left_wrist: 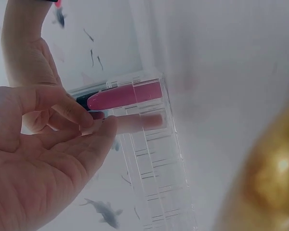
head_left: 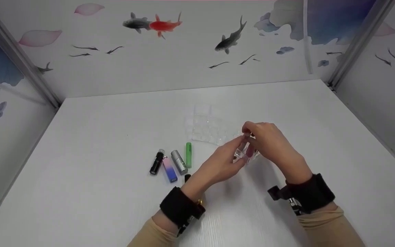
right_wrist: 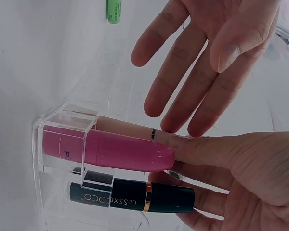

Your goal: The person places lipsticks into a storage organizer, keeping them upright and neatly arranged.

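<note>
A clear compartment holder (head_left: 202, 128) stands on the table, its near right end between the hands. In the right wrist view a pink tube (right_wrist: 130, 151) and a dark green tube (right_wrist: 171, 198) with a gold band stand in its compartments, beside a pale tube (right_wrist: 123, 126). My right hand (head_left: 273, 140) pinches the pale tube's upper end between thumb and fingers. The base of the pale tube (left_wrist: 151, 121) is inside a compartment. My left hand (head_left: 219, 163) has its fingers extended, fingertips at the pale tube, thumb apart.
Left of the hands lie a black tube (head_left: 156, 162), a pink-and-blue tube (head_left: 169, 169), a silver tube (head_left: 179, 162) and a green tube (head_left: 188, 155). Another black-ended item (head_left: 187, 177) is partly hidden by the left forearm. A blurred gold object (left_wrist: 269, 178) shows in the left wrist view.
</note>
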Demonstrator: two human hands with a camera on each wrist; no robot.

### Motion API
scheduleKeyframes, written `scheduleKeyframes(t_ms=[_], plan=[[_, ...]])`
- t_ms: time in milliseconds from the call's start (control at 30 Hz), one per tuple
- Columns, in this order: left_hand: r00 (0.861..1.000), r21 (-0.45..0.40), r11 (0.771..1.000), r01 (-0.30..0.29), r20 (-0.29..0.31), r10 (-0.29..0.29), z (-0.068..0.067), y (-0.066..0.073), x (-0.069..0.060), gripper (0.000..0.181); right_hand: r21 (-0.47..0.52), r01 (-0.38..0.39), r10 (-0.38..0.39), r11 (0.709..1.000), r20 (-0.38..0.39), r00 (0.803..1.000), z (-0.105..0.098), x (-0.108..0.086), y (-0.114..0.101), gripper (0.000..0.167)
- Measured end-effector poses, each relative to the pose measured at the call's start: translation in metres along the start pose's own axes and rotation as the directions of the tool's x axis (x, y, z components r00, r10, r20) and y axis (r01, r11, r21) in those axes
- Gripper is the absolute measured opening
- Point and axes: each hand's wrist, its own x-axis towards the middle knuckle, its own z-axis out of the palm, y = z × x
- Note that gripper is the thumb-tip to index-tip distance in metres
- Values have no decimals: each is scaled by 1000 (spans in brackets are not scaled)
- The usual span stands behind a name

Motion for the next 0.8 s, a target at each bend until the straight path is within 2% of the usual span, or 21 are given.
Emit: scheduleKeyframes(t_ms=[67,233,433,500,667,800], plan=[[1000,9,1000,-13,-8,13,-3,0,0,58,-2,6,-6,1000,4,1000,0,0,0,17],[999,63,998,14,-38,-11,-17,3,-5,56,2,11,-11,1000,16,1000,1,-1,0,22],[996,177,984,9,-93,8,-43,5,-13,38,-37,84,-85,996,-42,995,0,0,-4,23],[996,207,978,20,-91,-1,-51,5,-15,33,-46,102,-105,994,-63,992,0,1,-5,23],[995,265,959,102,-30,-98,-67,5,-23,21,-54,127,-132,990,-111,985,-4,-1,-16,24],[980,345,923,167,48,-196,-75,4,-29,14,-44,143,-147,989,-91,985,-8,-5,-32,23]])
